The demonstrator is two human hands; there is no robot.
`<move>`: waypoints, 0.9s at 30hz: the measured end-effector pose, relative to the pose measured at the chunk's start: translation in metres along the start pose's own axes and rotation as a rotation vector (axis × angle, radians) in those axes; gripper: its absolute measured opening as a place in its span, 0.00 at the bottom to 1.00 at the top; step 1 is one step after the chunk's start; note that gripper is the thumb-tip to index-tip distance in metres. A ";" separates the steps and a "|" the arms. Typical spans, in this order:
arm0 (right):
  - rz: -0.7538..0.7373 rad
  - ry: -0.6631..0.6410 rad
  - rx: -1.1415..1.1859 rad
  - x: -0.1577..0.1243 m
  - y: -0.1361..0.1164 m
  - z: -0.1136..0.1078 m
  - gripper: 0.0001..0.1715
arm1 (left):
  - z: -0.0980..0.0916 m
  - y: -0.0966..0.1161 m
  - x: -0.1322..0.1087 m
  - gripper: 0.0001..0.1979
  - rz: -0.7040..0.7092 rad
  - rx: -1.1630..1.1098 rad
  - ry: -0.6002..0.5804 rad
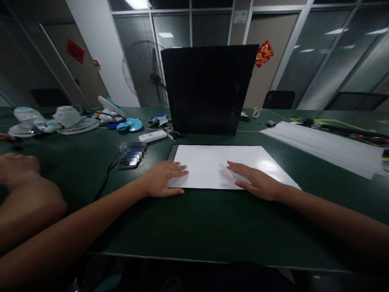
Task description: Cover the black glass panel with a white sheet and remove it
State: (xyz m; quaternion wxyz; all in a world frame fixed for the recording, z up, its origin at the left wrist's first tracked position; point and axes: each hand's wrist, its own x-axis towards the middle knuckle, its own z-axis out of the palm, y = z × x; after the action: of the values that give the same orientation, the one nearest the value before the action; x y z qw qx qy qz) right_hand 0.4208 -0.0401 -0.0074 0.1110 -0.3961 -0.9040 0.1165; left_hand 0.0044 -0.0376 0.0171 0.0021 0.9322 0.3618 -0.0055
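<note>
A flat white sheet (206,162) with a glossy surface lies on the green table, a dark strip showing along its left and back edges. Over its left front part rests my left hand (164,177), fingers stretched out and holding nothing. My right hand (257,180) is at the front right part of the sheet, its fingers extended and apart, also with nothing in it. Whether the right palm presses on the sheet or hovers just over it, I cannot tell.
Behind the sheet stands a large black panel (209,89). A phone (131,155) and a white oblong device (152,136) lie left of it. Fan parts (71,119) sit farther left, near another person's arm (27,202). White film (322,146) lies at right.
</note>
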 end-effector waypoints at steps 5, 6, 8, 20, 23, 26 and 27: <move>0.030 0.121 -0.032 0.007 0.024 -0.013 0.35 | -0.004 -0.003 -0.003 0.30 -0.072 0.027 0.048; 0.092 0.166 -0.069 0.007 0.035 -0.019 0.35 | -0.003 -0.003 -0.003 0.29 -0.086 0.036 0.056; 0.272 0.245 -0.169 0.004 0.065 -0.036 0.36 | -0.003 -0.003 -0.004 0.28 -0.112 0.055 0.066; 1.186 0.187 -0.379 -0.103 0.270 -0.069 0.51 | 0.001 -0.008 -0.005 0.26 -0.169 0.055 0.115; 1.212 0.148 -0.336 -0.102 0.279 -0.065 0.53 | 0.002 -0.008 -0.005 0.26 -0.172 0.047 0.131; 1.224 0.123 -0.311 -0.101 0.280 -0.068 0.53 | 0.001 -0.008 -0.005 0.27 -0.176 0.036 0.136; 1.229 0.131 -0.318 -0.102 0.280 -0.069 0.53 | 0.001 -0.008 -0.005 0.27 -0.174 0.032 0.135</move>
State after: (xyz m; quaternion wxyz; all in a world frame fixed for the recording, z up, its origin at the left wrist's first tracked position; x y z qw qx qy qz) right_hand 0.7016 0.0776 -0.0369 0.0187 -0.8603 -0.5095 -0.0012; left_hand -0.0045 -0.0348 0.0164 -0.0378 0.8955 0.4404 0.0513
